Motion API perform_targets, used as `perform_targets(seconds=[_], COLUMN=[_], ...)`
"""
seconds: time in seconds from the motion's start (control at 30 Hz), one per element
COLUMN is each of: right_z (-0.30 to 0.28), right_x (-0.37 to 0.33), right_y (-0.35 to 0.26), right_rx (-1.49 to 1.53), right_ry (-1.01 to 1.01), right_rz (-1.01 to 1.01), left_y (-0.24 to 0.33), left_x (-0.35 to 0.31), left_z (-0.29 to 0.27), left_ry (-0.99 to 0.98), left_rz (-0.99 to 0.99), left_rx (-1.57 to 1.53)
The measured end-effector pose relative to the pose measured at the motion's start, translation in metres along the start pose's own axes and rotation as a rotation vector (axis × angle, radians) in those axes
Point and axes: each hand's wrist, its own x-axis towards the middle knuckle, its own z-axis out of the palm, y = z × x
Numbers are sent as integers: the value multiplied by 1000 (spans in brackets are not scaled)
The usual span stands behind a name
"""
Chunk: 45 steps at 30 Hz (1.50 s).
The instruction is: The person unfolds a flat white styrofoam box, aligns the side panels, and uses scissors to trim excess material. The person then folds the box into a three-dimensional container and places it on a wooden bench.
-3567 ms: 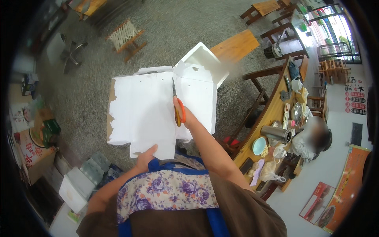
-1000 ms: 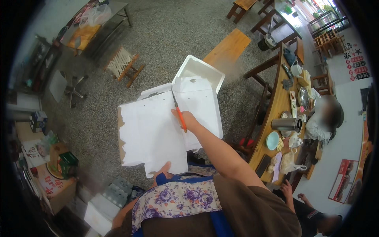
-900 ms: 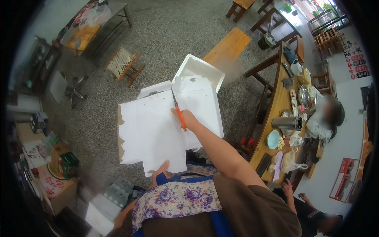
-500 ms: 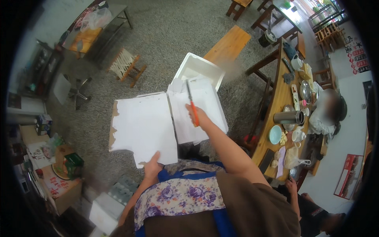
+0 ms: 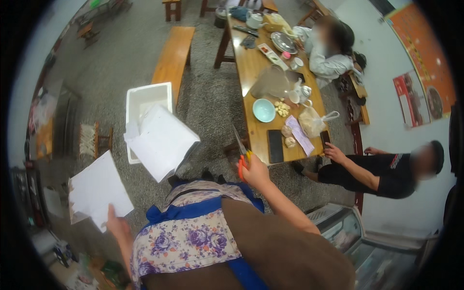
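Note:
My left hand (image 5: 117, 224) grips the near edge of a white cardboard sheet (image 5: 102, 189) with torn brown patches along its left side, held at the left above the floor. In my right hand (image 5: 254, 173) is a pair of scissors (image 5: 240, 144) with orange handles, its blades pointing up and away near the table's front left corner. Between my hands, a second white piece (image 5: 163, 141), flat and panel-like, lies tilted over the near part of a white foam box (image 5: 150, 90). It hides part of the box's inside.
A wooden table (image 5: 247, 84) at the right bears a pale blue bowl (image 5: 264, 110), garlic cloves (image 5: 282, 109), a black phone (image 5: 275, 146) and a plastic bag (image 5: 311, 122). Two people sit or stand beyond it, one holding a phone. A wooden bench (image 5: 175, 55) stands behind the box.
My view has turned right. The scissors have moved off the white piece over the box, toward the table. My left hand still grips the cardboard sheet, now farther from the box.

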Motion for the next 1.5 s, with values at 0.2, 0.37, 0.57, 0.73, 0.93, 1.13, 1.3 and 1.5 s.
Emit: perform_targets(seconds=[0.2, 0.37, 0.57, 0.73, 0.93, 1.13, 1.3, 1.5], right_z=[20, 39, 49, 18, 13, 4, 9, 22], right_x=[-52, -6, 60, 89, 90, 64, 35, 49], right_y=[105, 109, 112, 109, 113, -11, -183, -267], right_rx=[-93, 25, -49, -243, -430, 218, 1771, 1754], right_ry=[82, 32, 33, -151, -152, -274, -995, -639], right_rz=[200, 381, 420, 397, 259, -298, -522, -356], left_y=[52, 60, 80, 103, 107, 92, 74, 75], left_x=[0, 43, -6, -77, -106, -90, -79, -27], left_z=[31, 22, 35, 47, 35, 36, 52, 27], left_ry=[-30, -243, -411, -433, -504, -679, -833, -905], left_rz=[141, 305, 285, 390, 362, 279, 226, 95], left_rx=[70, 16, -59, -52, -82, -100, -37, 471])
